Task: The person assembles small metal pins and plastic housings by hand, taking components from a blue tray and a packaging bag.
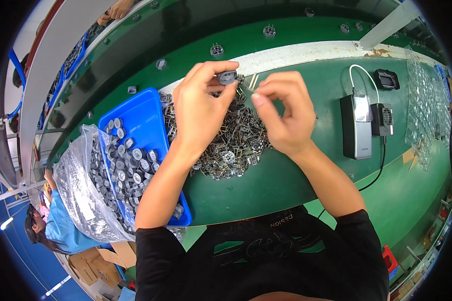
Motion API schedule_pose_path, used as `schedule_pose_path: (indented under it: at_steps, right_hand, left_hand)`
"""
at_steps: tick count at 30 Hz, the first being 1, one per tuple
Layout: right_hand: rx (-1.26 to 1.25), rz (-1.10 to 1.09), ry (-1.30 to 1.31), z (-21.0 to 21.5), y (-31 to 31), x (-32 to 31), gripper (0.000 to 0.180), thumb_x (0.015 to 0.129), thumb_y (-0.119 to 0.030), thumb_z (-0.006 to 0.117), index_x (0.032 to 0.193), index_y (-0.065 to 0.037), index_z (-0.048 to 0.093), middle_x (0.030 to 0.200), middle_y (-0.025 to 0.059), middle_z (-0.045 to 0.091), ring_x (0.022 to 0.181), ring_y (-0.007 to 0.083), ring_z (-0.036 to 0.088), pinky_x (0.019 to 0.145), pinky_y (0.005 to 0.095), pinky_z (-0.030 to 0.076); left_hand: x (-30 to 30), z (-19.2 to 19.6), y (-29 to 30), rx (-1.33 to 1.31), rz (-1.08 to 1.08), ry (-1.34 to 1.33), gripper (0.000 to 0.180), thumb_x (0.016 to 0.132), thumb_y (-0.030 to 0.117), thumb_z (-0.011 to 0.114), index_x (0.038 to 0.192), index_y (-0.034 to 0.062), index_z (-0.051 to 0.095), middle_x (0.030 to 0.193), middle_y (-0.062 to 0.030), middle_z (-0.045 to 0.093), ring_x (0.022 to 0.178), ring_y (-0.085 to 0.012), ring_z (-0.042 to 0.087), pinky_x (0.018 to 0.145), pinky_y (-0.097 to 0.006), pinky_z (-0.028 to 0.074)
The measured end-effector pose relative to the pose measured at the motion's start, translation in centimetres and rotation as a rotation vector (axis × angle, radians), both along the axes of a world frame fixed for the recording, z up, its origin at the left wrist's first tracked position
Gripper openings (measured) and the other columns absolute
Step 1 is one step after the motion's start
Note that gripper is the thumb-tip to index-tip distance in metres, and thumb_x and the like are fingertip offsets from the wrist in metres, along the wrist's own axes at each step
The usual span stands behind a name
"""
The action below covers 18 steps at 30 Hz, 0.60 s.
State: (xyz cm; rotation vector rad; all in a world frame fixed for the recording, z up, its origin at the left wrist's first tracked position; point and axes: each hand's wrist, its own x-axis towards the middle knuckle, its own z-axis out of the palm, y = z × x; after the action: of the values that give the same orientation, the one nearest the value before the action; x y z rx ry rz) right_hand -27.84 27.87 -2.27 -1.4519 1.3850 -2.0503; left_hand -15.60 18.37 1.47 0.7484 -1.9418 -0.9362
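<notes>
The green flat worktop bears, at its left end, a blue rectangular plastic tray of grey round plastic caps; a clear plastic bag overlaps the tray's left edge. Right of it lies a heap of small metal parts. Toward the right edge stand a silver-and-black box-shaped device and, just beside its right, a black ribbed block; behind them, near the far edge, a black square cradle.

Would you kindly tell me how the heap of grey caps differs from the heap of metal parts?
The grey caps look rounded and dull; the metal parts look spiky and shiny. The caps lie in a blue tray, the metal parts on the green table. Both are heaps of small pieces.
</notes>
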Motion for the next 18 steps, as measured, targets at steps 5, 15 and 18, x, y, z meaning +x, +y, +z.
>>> schedule_pose_path:
  at_steps: [5,15,18]
  right_hand:
    - [0.107,0.318,-0.567,0.6,-0.3,-1.7,0.008,0.091,0.005,0.062,0.099,0.005,0.060,0.117,0.0145,0.057,0.100,0.0196,0.066,0.084,0.0301,0.057]
    - [0.174,0.343,-0.576,1.1,-0.1,-3.0,0.023,0.085,0.012,0.064,0.108,0.008,0.067,0.111,0.0168,0.064,0.098,0.0202,0.065,0.088,0.0323,0.055]
    - [0.189,0.280,-0.612,1.6,-0.2,-2.4,0.020,0.086,0.008,0.066,0.106,0.006,0.068,0.106,0.0109,0.065,0.096,0.0154,0.064,0.088,0.0260,0.054]
  left_hand:
    - [0.5,1.2,0.0,-0.028,-0.049,-0.410,0.032,0.077,0.003,0.077,0.108,0.0049,0.071,0.099,-0.0123,0.072,0.077,-0.0156,0.068,0.070,-0.028,0.055]
    - [0.3,0.2,0.1,0.369,-0.203,-0.171,0.037,0.076,0.002,0.079,0.112,0.0020,0.070,0.072,-0.0024,0.066,0.062,-0.0040,0.059,0.059,-0.020,0.050]
    - [0.2,0.8,0.3,0.378,-0.202,-0.230,0.038,0.077,-0.007,0.077,0.113,-0.0023,0.069,0.089,-0.0043,0.067,0.072,-0.0041,0.061,0.064,-0.018,0.052]
